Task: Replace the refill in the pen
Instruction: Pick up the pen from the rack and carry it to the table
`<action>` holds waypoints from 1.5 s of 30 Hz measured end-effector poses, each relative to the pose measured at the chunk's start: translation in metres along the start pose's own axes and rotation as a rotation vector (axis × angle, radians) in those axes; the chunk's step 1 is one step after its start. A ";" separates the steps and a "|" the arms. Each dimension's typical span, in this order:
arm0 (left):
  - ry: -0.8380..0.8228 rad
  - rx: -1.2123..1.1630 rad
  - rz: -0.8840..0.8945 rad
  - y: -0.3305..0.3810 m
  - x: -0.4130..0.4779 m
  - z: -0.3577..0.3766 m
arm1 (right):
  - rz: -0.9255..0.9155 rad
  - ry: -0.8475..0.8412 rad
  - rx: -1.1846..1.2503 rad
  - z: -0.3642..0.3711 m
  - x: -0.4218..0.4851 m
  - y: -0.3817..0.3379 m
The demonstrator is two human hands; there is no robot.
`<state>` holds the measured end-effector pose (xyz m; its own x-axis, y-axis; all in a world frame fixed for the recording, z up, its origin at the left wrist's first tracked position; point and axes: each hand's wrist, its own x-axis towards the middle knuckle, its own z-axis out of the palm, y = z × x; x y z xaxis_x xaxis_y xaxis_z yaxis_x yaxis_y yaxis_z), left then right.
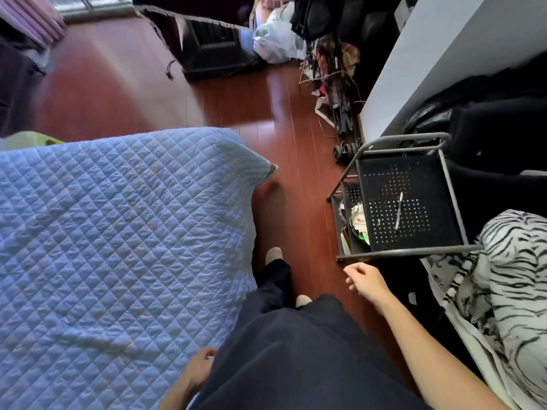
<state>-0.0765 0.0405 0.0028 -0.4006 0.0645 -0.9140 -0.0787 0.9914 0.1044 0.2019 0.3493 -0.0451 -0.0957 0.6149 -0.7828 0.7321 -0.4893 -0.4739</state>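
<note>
A slim pen [399, 211] with a clear barrel and dark tip lies on the top shelf of a black perforated metal cart [384, 184] at the right. My right hand [365, 281] hovers in front of the cart's near rail, below the pen, fingers loosely curled and holding nothing. Down at my side by the bed edge, my left hand [199, 366] hangs with curled fingers, and nothing shows in it. No separate refill is visible.
A bed with a light blue quilted cover [118, 238] fills the left. Red-brown wood floor [296, 128] runs between bed and cart. A zebra-print blanket [509, 279] lies at the right, a white desk [420, 60] behind the cart, bags and clutter at the back.
</note>
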 end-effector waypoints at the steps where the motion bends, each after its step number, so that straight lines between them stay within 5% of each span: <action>1: 0.015 0.038 0.009 0.013 0.006 -0.009 | 0.016 0.009 0.008 -0.001 0.003 -0.003; 9: -0.068 0.212 0.284 0.196 0.048 -0.080 | 0.239 0.091 0.096 -0.014 0.008 0.030; 17: -0.070 0.240 0.541 0.372 0.047 -0.075 | 0.466 0.162 0.253 -0.035 0.026 0.042; 28: -0.118 0.705 0.407 0.432 0.050 -0.021 | 0.371 0.289 0.502 -0.112 0.119 -0.042; 39: -0.199 0.751 0.463 0.534 0.090 0.019 | 0.445 0.563 0.515 -0.160 0.226 -0.055; 45: -0.254 0.801 0.423 0.543 0.130 0.054 | 0.493 0.544 0.421 -0.166 0.285 -0.034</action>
<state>-0.1219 0.5930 -0.0801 -0.0337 0.3660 -0.9300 0.7172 0.6570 0.2325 0.2619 0.6437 -0.1851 0.5860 0.4298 -0.6870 0.2821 -0.9029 -0.3243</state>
